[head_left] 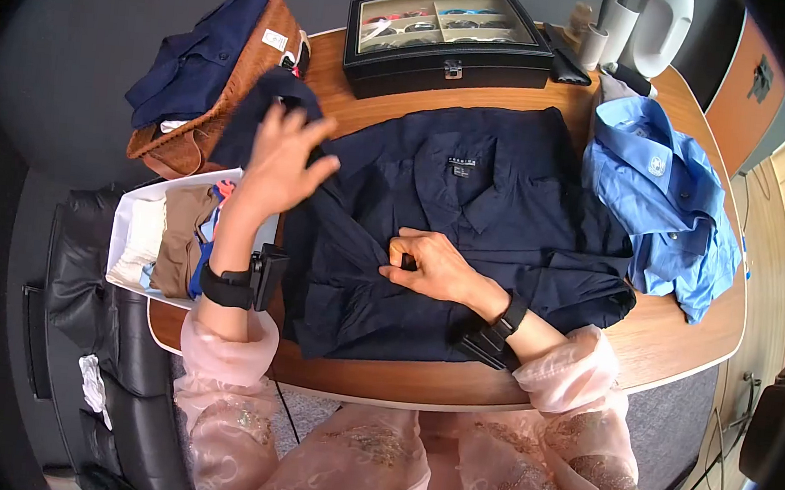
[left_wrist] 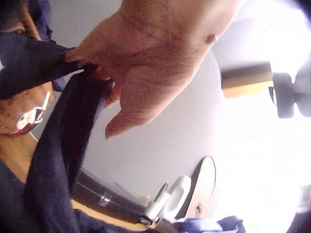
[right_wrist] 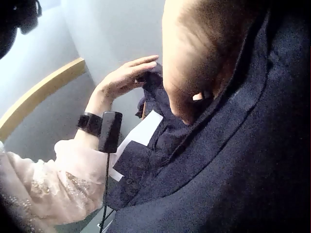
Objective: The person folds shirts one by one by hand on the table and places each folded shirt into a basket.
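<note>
One navy shirt (head_left: 518,200) in the grip of one left hand (head_left: 283,163), one right hand (head_left: 435,265)

The wood-grain worktop (head_left: 674,340) is largely covered by a navy shirt (head_left: 507,218). A black display case (head_left: 447,49) is set at the far edge, a blue shirt (head_left: 663,189) at the right, a white box (head_left: 119,240) at the left, a brown basket (head_left: 244,78) at the far-left corner and a white cylinder (head_left: 619,33) at the far-right.

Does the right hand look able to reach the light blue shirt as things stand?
Probably yes: the light blue shirt lies uncovered beside the navy shirt, though the right hand holds the latter and must let go.
</note>
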